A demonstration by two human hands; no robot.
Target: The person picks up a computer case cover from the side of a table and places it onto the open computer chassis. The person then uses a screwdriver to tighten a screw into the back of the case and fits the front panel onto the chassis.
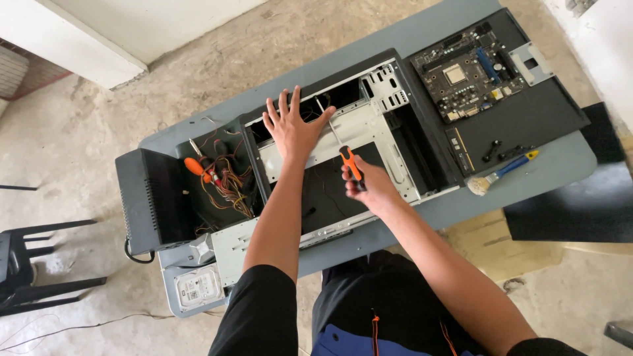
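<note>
Your left hand (293, 126) lies flat w/ fingers spread on the open computer case (369, 125), gripping nothing. Your right hand (369, 188) is clenched round an orange-and-black screwdriver (351, 164), tip down over the case's black floor. Motherboard (469, 71) sits on a black side panel (527, 122) at the table's right end; brush (502, 173) near it, hard drive (198, 287) at bottom left.

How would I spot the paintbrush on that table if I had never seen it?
Start at the grey table and find the open computer case lying across its middle. Just right of the case, near the table's front edge, lies the paintbrush. Its blue handle with a yellow tip and pale bristles set it apart from the black panel behind it.
</note>
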